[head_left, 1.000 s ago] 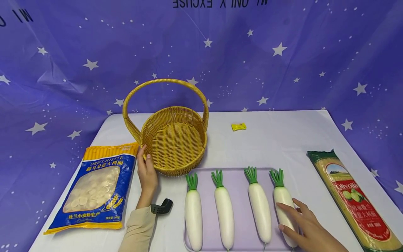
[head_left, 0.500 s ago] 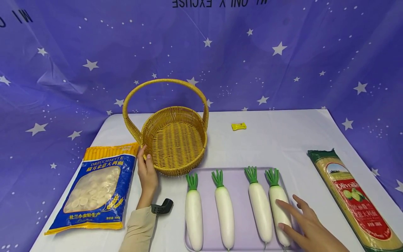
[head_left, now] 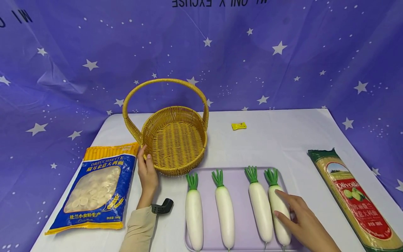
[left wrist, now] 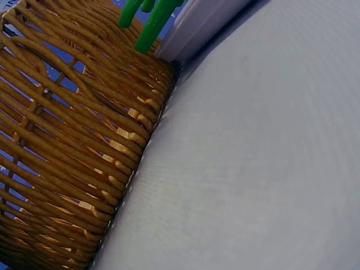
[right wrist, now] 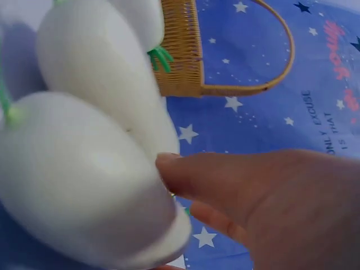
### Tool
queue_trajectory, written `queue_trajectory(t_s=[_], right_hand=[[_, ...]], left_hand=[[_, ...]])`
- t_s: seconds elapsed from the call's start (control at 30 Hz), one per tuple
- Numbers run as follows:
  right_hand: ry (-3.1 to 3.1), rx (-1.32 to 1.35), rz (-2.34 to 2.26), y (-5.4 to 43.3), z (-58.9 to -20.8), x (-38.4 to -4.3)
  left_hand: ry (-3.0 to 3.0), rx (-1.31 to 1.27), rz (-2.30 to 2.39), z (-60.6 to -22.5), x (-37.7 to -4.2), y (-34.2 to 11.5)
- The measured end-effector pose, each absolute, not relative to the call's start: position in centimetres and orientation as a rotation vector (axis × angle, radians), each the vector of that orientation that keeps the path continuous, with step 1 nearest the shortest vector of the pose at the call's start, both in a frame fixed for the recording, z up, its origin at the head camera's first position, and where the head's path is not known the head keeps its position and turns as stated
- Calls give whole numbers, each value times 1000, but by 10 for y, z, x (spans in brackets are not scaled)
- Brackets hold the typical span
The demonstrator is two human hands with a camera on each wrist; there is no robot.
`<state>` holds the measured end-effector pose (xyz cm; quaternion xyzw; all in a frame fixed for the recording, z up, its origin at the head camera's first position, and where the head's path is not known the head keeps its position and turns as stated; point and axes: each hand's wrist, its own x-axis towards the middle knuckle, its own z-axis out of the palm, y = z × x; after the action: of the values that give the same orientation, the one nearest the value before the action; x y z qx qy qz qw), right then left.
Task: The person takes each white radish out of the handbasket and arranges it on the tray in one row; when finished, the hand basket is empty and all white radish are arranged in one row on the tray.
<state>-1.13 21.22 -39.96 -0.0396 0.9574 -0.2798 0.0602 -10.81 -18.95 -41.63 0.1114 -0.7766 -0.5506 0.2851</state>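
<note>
In the head view, my left hand (head_left: 147, 176) rests against the near left side of a round wicker basket (head_left: 177, 171), fingers straight at the foot of its handle. Only the basket's woven wall (left wrist: 73, 135) shows in the left wrist view, without the hand. My right hand (head_left: 303, 218) grips the rightmost white radish (head_left: 276, 201), thumb and index finger lying across it, the other fingers mostly hidden. In the right wrist view the thumb (right wrist: 197, 174) lies along this radish (right wrist: 84, 174). It rests on a lilac tray (head_left: 207, 206), close beside a second radish (head_left: 260, 210).
Two more white radishes, the leftmost one (head_left: 194, 220) and its neighbour (head_left: 225, 217), lie on the tray. A blue orecchiette bag (head_left: 94, 189) is at the left, a spaghetti pack (head_left: 352, 199) at the right. A small yellow packet (head_left: 239, 126) lies behind the tray.
The rightmost radish has shifted left towards its neighbour. My right hand has moved slightly left with it, its fingers drawing closer together. The left hand and basket have stayed put.
</note>
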Motion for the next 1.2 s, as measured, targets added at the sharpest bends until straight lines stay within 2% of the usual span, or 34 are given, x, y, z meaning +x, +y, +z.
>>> queue_trajectory(t_s=[0.3,0.43,0.73,1.2], right_hand=[[2955,-185,-781,207,-405,-15],[2964,-131,-697,207,-405,-16],[2917,12,-528,211,-404,-15],[2860,68,-535,210,-404,-13]], left_hand=[[-2081,296,-1469,-415,-108,-189],[-2079,294,-1475,-417,-109,-190],[-2084,285,-1432,-449,-121,-206],[-2068,282,-1404,-451,-121,-208]])
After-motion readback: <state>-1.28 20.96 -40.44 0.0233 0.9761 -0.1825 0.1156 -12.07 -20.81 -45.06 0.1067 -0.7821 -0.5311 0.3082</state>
